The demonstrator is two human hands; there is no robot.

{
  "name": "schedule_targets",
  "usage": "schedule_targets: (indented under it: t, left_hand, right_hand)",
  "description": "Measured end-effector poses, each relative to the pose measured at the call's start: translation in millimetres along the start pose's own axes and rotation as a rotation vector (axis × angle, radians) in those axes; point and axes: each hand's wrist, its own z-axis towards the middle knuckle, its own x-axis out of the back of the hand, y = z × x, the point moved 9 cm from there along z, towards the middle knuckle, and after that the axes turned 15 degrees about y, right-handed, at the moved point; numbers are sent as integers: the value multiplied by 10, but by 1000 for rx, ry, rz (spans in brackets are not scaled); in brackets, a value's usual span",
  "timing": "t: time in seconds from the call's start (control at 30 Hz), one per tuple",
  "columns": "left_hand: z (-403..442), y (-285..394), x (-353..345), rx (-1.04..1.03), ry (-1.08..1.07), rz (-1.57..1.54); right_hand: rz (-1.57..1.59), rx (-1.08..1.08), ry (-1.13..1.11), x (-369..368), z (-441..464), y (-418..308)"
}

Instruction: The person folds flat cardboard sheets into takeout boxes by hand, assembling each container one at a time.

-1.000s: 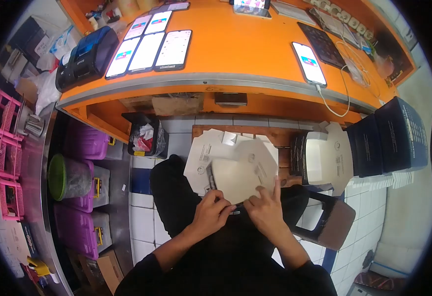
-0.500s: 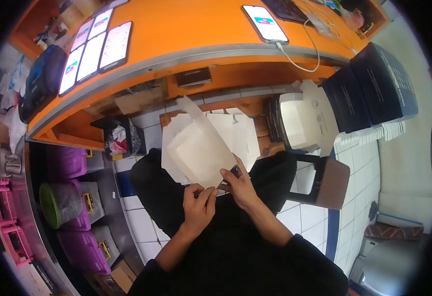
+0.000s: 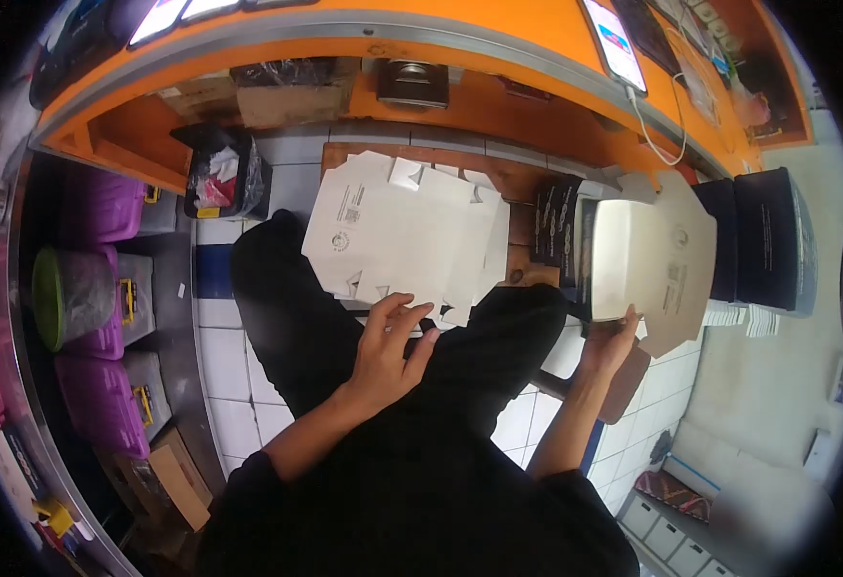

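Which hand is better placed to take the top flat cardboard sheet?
Probably the left: the left hand is at the sheet's near edge, its fingers apart. The right hand is off to the right, at the near edge of the open box, farther from the flat cardboard sheet.

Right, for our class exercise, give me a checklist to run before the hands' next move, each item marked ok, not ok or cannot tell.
1. Right hand at the open box's near edge: ok.
2. Box lid closed: not ok, folded out.
3. Flat cardboard sheets lying on the wooden table: ok.
4. Left hand empty: cannot tell, something dark shows by its fingertips.
5. Box steady underneath: cannot tell, underside hidden.
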Motion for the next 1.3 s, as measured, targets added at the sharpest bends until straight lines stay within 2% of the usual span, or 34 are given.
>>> schedule_targets:
  t: [0.03, 0.1, 0.2, 0.37, 0.43, 0.57, 0.63, 0.7, 0.73, 0.77, 0.8, 0.93, 0.97, 1.03, 1.17, 1.2, 1.27, 1.3]
  left_hand:
    - [5, 2, -7, 5, 3, -1]
    - [5, -12, -35, 32, -19, -12]
    - [-1, -49, -30, 70, -27, -2]
    - [15, -100, 35, 108, -30, 38]
    - [2, -126, 39, 118, -31, 43]
    - [-52, -245, -1, 176, -60, 39]
    - [-54, -248, -19, 179, -69, 52]
    - [-50, -285, -48, 266, -98, 30]
    - [-39, -276, -63, 266, -110, 27]
    - [-50, -294, -103, 300, -150, 18]
    - [-69, -312, -147, 335, -194, 9]
    - [-29, -205, -238, 199, -284, -6]
    - [-10, -168, -231, 163, -295, -5]
    - [12, -155, -180, 128, -293, 7]
    - [-58, -303, -91, 207, -300, 28]
    - [-75, -375, -88, 242, -307, 24]
    - [-133, -453, -81, 228, -331, 64]
    - [-166, -491, -93, 222, -367, 107]
  right_hand:
    - [-6, 1, -2, -21, 12, -12]
    - [-199, -4, 143, 27, 62, -5]
    - [-364, -46, 154, 32, 267, 61]
    - [-430, -99, 103, -35, 515, 180]
    - [-428, -209, 32, -91, 532, 314]
    - [-310, -328, 106, 38, 395, 512]
    - [-46, -388, -94, -136, 10, 629]
    - [-402, -105, -138, -182, -364, 794]
    - [-685, -21, -237, -265, -630, 965]
    - [-985, 360, -582, -544, -967, 1108]
    - [-1136, 396, -841, -610, -1225, 1446]
    - [-1349, 1203, -1161, -1043, -1990, 1972]
    - [-1347, 1200, -1161, -1067, -1945, 2070]
    - [-1551, 1097, -1277, -1089, -1889, 2357]
    - [-1505, 1018, -1424, -1092, -1837, 2359]
    - [-1505, 1029, -1431, -1059, -1816, 2350]
    - [-1370, 1249, -1494, -1080, -1912, 2274]
    - [-1454, 1096, -1492, -1122, -1891, 2272]
